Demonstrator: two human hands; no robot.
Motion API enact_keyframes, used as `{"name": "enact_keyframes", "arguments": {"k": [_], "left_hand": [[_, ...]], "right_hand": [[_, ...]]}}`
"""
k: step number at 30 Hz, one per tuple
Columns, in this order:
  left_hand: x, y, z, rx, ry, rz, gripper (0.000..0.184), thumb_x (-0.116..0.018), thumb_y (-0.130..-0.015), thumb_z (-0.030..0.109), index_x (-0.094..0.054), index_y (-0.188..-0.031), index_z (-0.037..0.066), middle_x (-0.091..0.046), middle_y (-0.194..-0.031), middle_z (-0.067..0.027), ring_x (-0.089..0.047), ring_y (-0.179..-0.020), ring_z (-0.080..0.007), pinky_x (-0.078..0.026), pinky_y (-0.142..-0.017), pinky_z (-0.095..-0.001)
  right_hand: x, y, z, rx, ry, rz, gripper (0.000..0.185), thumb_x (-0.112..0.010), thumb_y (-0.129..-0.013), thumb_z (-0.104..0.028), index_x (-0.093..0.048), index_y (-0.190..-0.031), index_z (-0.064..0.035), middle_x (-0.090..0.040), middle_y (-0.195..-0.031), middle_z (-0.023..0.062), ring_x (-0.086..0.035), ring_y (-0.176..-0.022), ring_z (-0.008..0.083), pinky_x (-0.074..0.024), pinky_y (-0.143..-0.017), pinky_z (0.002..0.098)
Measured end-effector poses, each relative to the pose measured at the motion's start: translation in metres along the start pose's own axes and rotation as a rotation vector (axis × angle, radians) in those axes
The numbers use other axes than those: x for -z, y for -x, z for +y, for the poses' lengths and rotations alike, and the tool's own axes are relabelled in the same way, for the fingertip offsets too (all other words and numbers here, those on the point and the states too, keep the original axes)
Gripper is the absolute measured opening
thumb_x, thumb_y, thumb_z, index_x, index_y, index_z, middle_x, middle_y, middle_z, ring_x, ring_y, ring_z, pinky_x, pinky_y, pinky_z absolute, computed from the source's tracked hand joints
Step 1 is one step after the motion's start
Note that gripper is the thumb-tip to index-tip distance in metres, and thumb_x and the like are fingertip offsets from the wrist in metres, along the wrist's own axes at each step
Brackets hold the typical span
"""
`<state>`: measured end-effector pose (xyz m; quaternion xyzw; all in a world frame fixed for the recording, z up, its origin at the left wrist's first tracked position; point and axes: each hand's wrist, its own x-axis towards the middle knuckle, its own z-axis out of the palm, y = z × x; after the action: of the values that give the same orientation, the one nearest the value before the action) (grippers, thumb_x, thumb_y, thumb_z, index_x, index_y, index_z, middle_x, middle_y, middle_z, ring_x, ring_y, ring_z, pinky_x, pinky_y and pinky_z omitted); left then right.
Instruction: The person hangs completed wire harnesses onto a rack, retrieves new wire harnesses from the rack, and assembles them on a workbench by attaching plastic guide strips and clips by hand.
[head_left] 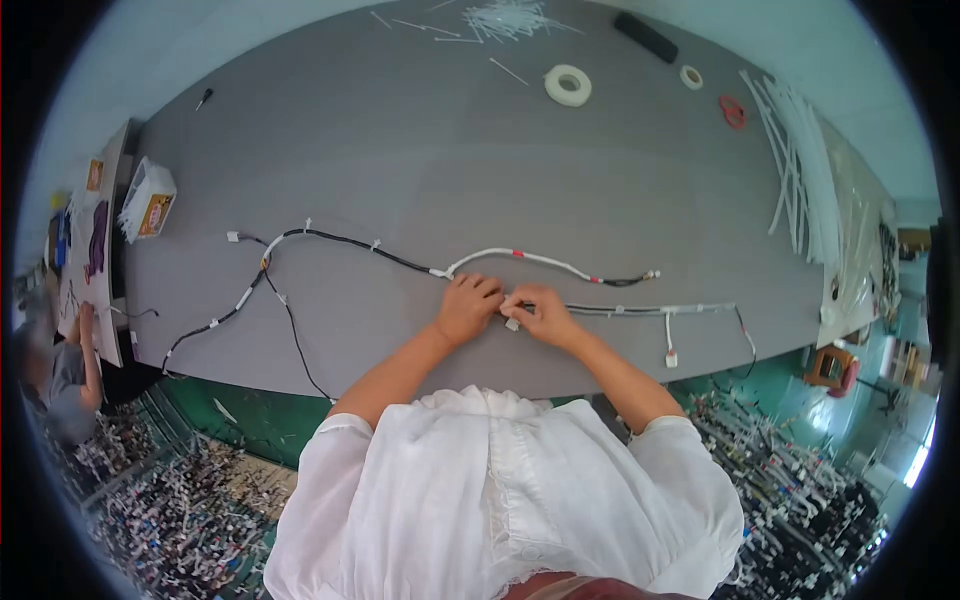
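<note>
From where I stand, the slender wire harness (385, 252) snakes across the smooth, matte grey counter (400, 170), black lengths alternating with white-wrapped ones, its pale sleeved branch banded in red. The left hand (470, 308) curls low over its middle; how tightly those fingers close I can't tell. The right hand (540, 315) pinches the harness, fingers drawn together beside a small, blocky white connector (513, 324). Farther back lie a fat ring of tape (580, 92) and a spiky heap of thin plastic ties (508, 20).
</note>
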<state>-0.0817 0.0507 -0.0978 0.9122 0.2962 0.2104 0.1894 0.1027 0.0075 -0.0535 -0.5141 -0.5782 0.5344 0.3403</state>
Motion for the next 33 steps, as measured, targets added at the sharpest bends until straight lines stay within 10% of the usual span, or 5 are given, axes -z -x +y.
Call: {"name": "enact_keyframes", "arguments": {"k": [4, 11, 17, 25, 33], "left_hand": [[-0.001, -0.004, 0.001, -0.001, -0.004, 0.08, 0.011, -0.066, -0.066, 0.021, -0.059, -0.072, 0.014, -0.058, -0.087, 0.0025, -0.055, -0.082, -0.0184, -0.04, -0.072, -0.033], [0.025, -0.012, 0.019, 0.213, 0.287, 0.004, 0.026, -0.069, -0.074, 0.019, -0.066, -0.098, 0.009, -0.061, -0.099, -0.0026, -0.055, -0.09, -0.0244, -0.044, -0.078, -0.0371], [0.036, 0.014, 0.023, 0.522, 0.301, 0.299, 0.021, -0.066, -0.08, 0.009, -0.065, -0.1, 0.004, -0.064, -0.093, -0.011, -0.06, -0.087, -0.028, -0.049, -0.075, -0.0357], [0.087, -0.056, 0.034, 0.876, 0.967, 0.607, 0.024, -0.057, -0.089, 0.008, -0.059, -0.111, -0.001, -0.062, -0.086, -0.0048, -0.058, -0.077, -0.0134, -0.048, -0.07, -0.0262], [0.025, -0.055, 0.105, 0.872, 1.391, -0.212, 0.017, -0.062, -0.087, 0.014, -0.062, -0.096, 0.0, -0.061, -0.077, -0.003, -0.057, -0.067, -0.0092, -0.047, -0.063, -0.0225]], "right_hand": [[0.059, -0.065, -0.05, -0.021, 0.437, -0.575, 0.009, -0.064, -0.08, -0.012, -0.067, -0.084, -0.0055, -0.066, -0.082, 0.0097, -0.062, -0.081, 0.0194, -0.0479, -0.072, 0.0319], [0.145, -0.343, 0.023, 0.207, 0.865, 0.737, 0.015, -0.061, -0.08, -0.021, -0.068, -0.091, -0.0139, -0.064, -0.095, 0.0098, -0.062, -0.087, 0.028, -0.0482, -0.072, 0.0387], [0.136, -0.382, 0.042, 0.046, 1.176, 0.658, 0.015, -0.061, -0.079, -0.021, -0.067, -0.09, -0.0122, -0.063, -0.096, 0.0074, -0.062, -0.091, 0.0283, -0.0483, -0.075, 0.0421], [0.057, -0.137, -0.052, 0.084, -0.157, 0.069, 0.015, -0.064, -0.085, -0.014, -0.062, -0.097, -0.0049, -0.065, -0.087, 0.0026, -0.059, -0.08, 0.0101, -0.048, -0.073, 0.0272], [0.02, 0.116, -0.047, -0.104, -0.419, 0.45, 0.014, -0.06, -0.085, -0.003, -0.064, -0.098, -0.0028, -0.066, -0.093, 0.0058, -0.062, -0.085, 0.0125, -0.0493, -0.075, 0.0289]]}}
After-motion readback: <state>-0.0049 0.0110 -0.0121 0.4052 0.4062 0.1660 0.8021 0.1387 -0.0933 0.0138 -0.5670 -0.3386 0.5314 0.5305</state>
